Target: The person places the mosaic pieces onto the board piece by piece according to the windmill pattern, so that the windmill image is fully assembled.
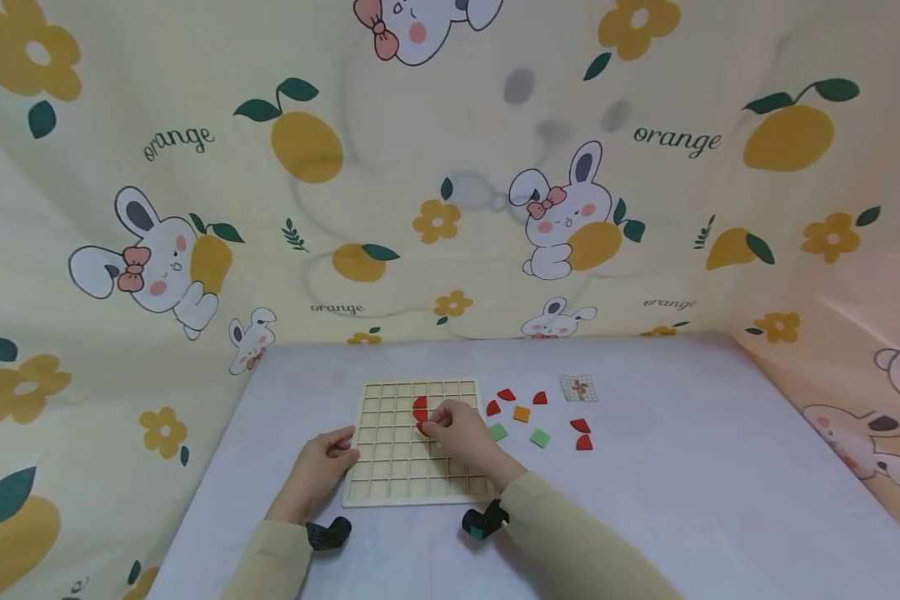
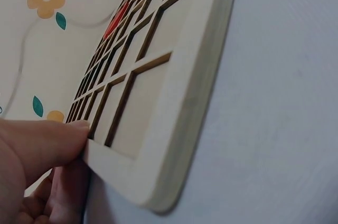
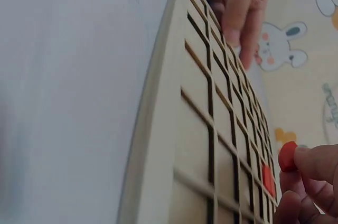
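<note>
A pale wooden grid board (image 1: 375,492) lies on the table with red pieces (image 1: 420,403) set in its upper middle cells. My left hand (image 1: 317,468) holds the board's left edge, its thumb (image 2: 66,137) on the rim and the other fingers at the side, partly hidden. Over the upper middle of the grid, my right hand (image 1: 461,435) pinches a small red tile (image 3: 288,156) with a curved edge between thumb and fingertips. That tile is just above the board in the right wrist view, close to a red piece (image 3: 268,180) in a cell.
Right of the board lie several loose red quarter-round tiles (image 1: 584,442), an orange square (image 1: 521,414) and two green squares (image 1: 540,438). A small gridded pattern card (image 1: 579,387) sits behind them. Printed cloth (image 1: 435,150) hangs around the white table (image 1: 682,467).
</note>
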Demonstrator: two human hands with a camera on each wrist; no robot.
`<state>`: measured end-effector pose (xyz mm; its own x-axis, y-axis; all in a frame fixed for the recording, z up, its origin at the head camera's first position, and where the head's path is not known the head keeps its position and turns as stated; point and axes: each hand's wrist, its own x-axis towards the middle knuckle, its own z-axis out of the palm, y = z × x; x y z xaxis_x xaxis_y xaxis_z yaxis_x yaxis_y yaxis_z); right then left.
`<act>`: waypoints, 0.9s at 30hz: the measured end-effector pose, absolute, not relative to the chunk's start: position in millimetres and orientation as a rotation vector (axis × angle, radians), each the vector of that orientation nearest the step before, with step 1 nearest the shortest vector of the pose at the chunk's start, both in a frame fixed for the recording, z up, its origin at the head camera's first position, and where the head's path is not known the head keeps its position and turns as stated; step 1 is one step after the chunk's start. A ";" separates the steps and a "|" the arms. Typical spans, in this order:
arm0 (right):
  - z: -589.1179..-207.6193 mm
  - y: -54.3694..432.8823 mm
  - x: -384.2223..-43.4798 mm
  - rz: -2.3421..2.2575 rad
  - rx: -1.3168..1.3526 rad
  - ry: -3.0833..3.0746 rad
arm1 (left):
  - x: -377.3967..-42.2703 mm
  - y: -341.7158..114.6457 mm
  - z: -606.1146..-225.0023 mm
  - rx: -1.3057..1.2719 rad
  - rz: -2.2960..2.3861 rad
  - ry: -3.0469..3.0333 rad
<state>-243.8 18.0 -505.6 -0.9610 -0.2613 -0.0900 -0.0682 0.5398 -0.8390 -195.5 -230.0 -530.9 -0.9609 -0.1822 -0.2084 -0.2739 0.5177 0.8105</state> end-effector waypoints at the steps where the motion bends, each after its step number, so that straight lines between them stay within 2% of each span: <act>1: -507.0 14.6 -243.7 -1.390 -0.287 2.572 | -195.6 -229.6 -531.6 -0.400 1.444 2.649; 8: -510.3 5.0 -242.7 -1.373 -0.278 2.599 | -196.5 -225.7 -532.8 -0.398 1.444 2.643; 27: -505.9 22.6 -250.2 -1.379 -0.224 2.623 | -194.6 -229.1 -529.8 -0.372 1.431 2.668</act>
<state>-250.2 22.6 -505.9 -0.9743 -0.2106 -0.0794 -0.0540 0.5612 -0.8259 -194.6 -229.1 -529.8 -0.9662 -0.1699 -0.1938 -0.2555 0.5313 0.8078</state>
